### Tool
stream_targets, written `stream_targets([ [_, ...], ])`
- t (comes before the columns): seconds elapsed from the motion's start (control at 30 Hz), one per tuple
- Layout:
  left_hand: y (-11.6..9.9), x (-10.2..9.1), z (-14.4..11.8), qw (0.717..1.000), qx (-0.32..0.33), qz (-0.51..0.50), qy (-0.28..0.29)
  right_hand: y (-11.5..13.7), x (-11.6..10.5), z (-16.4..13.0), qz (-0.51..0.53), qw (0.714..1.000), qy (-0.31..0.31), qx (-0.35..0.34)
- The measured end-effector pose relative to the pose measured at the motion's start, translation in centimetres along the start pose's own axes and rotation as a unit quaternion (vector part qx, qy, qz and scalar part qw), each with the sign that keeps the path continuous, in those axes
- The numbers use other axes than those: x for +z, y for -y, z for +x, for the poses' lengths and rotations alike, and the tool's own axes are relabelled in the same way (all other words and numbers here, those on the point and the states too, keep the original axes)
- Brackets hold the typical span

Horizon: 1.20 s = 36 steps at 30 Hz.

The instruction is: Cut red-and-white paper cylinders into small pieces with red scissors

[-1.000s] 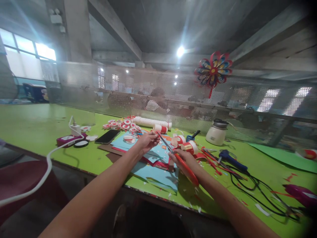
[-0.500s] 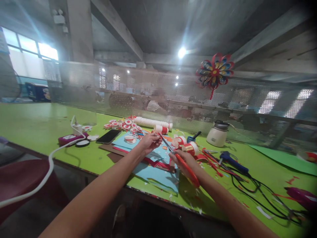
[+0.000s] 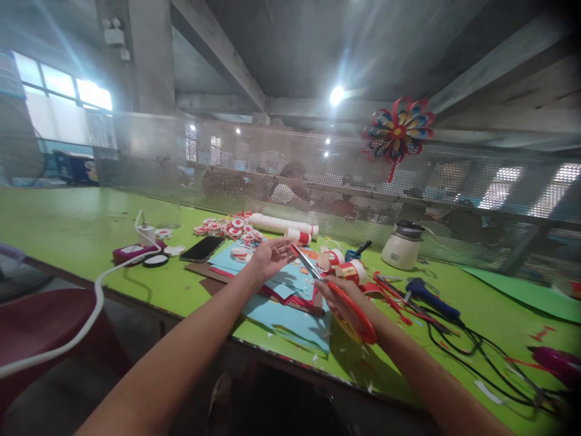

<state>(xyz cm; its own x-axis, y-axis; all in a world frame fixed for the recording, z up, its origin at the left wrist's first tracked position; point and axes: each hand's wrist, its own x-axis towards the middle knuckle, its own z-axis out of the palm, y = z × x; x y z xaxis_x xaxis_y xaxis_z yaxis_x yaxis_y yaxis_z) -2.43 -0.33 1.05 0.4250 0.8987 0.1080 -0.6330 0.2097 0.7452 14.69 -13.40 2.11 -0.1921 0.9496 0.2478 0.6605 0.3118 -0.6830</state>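
My right forearm angles inward, that hand (image 3: 353, 292) curled closed around the red-handled scissors (image 3: 350, 304), whose blades slant forward and left above the blue paper (image 3: 293, 283). Just beside the blade tips, my left hand (image 3: 270, 258) turns palm up, fingers loosely spread; I can't tell whether they hold some tiny scrap.

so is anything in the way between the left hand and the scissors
Nothing visible: the left hand is open close to the tips of the scissors, which the right hand holds. The blue paper lies below, not between. Whether hand and blades touch is unclear.
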Motion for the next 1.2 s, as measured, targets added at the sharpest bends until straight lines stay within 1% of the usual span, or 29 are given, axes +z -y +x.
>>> stream_targets([
  [0.1,0.5,0.5,0.0,0.997,-0.017,-0.044,0.057,0.0,0.2,0.1,0.019,1.0,0.011,0.005],
  [0.2,1.2,0.7,0.2,0.994,-0.025,-0.079,0.07,-0.4,0.3,0.3,0.034,0.999,0.017,0.0],
  [0.27,1.5,0.8,0.3,0.994,-0.018,-0.092,0.06,-0.8,0.4,0.5,0.05,0.998,0.024,0.002],
  [0.33,1.6,0.9,0.4,0.995,-0.018,-0.095,0.038,-1.1,0.4,0.6,0.065,0.997,0.029,0.011],
  [0.47,1.6,1.3,0.2,0.996,-0.036,-0.085,-0.006,-1.3,0.4,0.7,0.078,0.996,0.039,0.026],
  [0.63,1.7,1.6,-0.2,0.997,-0.038,-0.073,-0.004,-1.0,0.5,0.7,0.067,0.996,0.039,0.04],
  [0.8,1.9,1.6,-0.1,0.998,-0.026,-0.047,-0.012,-1.0,0.7,1.0,0.052,0.998,0.023,0.024],
  [0.97,1.7,1.3,0.2,0.995,-0.058,-0.067,-0.041,-1.6,0.4,1.3,0.037,0.998,0.043,0.028],
  [1.03,1.6,0.9,0.4,0.994,-0.063,-0.074,-0.054,-2.2,0.2,1.3,0.06,0.996,0.055,0.028],
  [1.1,1.4,0.5,0.6,0.994,-0.061,-0.077,-0.057,-2.7,0.1,1.2,0.097,0.992,0.071,0.043],
  [1.2,1.2,-0.1,0.9,0.994,-0.062,-0.07,-0.047,-2.6,-0.2,0.9,0.138,0.986,0.075,0.051],
])
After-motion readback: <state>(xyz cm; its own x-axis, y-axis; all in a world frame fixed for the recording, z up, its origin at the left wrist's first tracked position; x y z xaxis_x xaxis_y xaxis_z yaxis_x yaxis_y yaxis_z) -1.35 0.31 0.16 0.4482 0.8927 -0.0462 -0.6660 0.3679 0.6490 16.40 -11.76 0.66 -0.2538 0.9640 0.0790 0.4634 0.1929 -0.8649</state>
